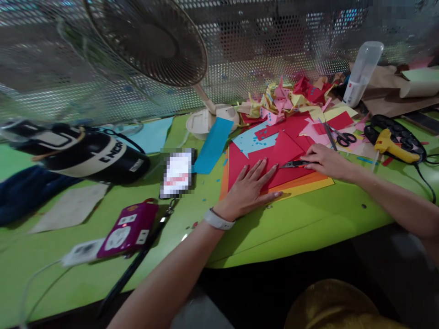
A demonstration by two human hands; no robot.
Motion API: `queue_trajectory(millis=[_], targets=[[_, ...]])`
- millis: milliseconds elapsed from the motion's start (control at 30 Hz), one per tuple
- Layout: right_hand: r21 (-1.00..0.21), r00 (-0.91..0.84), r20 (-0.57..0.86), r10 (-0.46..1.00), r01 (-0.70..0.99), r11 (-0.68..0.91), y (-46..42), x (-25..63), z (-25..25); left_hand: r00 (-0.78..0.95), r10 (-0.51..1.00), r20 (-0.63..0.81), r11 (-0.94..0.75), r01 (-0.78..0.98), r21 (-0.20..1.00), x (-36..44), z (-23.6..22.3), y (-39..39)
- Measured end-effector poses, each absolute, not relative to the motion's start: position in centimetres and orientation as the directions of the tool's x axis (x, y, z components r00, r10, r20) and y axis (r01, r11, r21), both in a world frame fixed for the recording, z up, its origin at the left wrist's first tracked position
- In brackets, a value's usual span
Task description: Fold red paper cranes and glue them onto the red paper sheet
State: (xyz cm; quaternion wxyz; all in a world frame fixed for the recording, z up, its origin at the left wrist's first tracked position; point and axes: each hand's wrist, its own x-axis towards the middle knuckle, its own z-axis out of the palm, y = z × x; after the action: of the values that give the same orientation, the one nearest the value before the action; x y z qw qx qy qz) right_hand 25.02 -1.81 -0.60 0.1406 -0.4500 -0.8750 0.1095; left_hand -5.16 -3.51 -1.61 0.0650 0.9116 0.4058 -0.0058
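Observation:
My left hand [252,185] lies flat with fingers spread on a stack of red paper sheets [274,155], pressing it onto the green table [291,224]. Orange and yellow sheets [308,183] stick out beneath the red ones. A white band circles my left wrist. My right hand [325,161] is closed around a small red-and-black cutter knife [294,164], its tip resting on the red paper close to my left fingertips.
Behind the sheets are a pile of folded paper scraps [284,98], black scissors [343,137], a yellow glue gun [391,146] and a white bottle [361,73]. A fan [151,41], a black bag [85,153], a phone [177,172] and a magenta pouch [128,228] occupy the left.

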Motion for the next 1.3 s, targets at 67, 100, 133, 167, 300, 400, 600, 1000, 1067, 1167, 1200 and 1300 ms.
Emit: queue_trajectory(millis=[67, 100, 133, 167, 300, 400, 600, 1000, 1067, 1167, 1200, 1300], targets=[[-0.32, -0.563, 0.142, 0.814, 0.752, 0.576, -1.78, 24.99, -0.58, 0.671, 0.739, -0.06, -0.662, 0.74, 0.116, -5.14, -1.58, -3.52], [-0.324, -0.57, 0.146, 0.809, 0.745, 0.583, -1.75, 25.04, -0.6, 0.671, 0.739, -0.06, -0.662, 0.74, 0.117, -5.13, -1.58, -3.53], [-0.33, -0.577, 0.152, 0.803, 0.736, 0.591, -1.71, 25.13, -0.64, 0.67, 0.74, -0.062, -0.661, 0.741, 0.118, -5.12, -1.58, -3.53], [-0.337, -0.584, 0.156, 0.797, 0.727, 0.599, -1.67, 25.25, -0.68, 0.668, 0.742, -0.062, -0.659, 0.743, 0.119, -5.1, -1.58, -3.53], [-0.355, -0.598, 0.154, 0.787, 0.71, 0.608, -1.64, 25.59, -0.71, 0.666, 0.744, -0.061, -0.656, 0.744, 0.126, -5.05, -1.57, -3.54], [-0.349, -0.583, 0.154, 0.797, 0.723, 0.596, -1.71, 25.3, -0.59, 0.668, 0.741, -0.064, -0.657, 0.742, 0.132, -5.06, -1.6, -3.54], [-0.34, -0.607, 0.144, 0.782, 0.711, 0.615, -1.79, 24.82, -0.44, 0.681, 0.731, -0.036, -0.673, 0.729, 0.127, -5.3, -1.94, -3.47], [-0.305, -0.621, 0.149, 0.769, 0.711, 0.633, -1.86, 25.21, -0.19, 0.673, 0.738, -0.046, -0.662, 0.736, 0.139, -5.17, -1.82, -3.45], [-0.3, -0.625, 0.156, 0.765, 0.707, 0.64, -1.81, 25.05, -0.23, 0.673, 0.739, -0.047, -0.661, 0.736, 0.142, -5.18, -1.82, -3.45], [-0.308, -0.647, 0.147, 0.748, 0.689, 0.656, -1.79, 25.06, -0.24, 0.671, 0.739, -0.054, -0.658, 0.737, 0.152, -5.09, -1.75, -3.61], [-0.313, -0.653, 0.143, 0.744, 0.683, 0.66, -1.81, 25.12, -0.24, 0.671, 0.739, -0.059, -0.657, 0.738, 0.156, -5.04, -1.71, -3.69], [-0.319, -0.651, 0.143, 0.745, 0.682, 0.658, -1.86, 25.34, -0.26, 0.667, 0.741, -0.078, -0.648, 0.741, 0.174, -5.05, -1.56, -3.65]])
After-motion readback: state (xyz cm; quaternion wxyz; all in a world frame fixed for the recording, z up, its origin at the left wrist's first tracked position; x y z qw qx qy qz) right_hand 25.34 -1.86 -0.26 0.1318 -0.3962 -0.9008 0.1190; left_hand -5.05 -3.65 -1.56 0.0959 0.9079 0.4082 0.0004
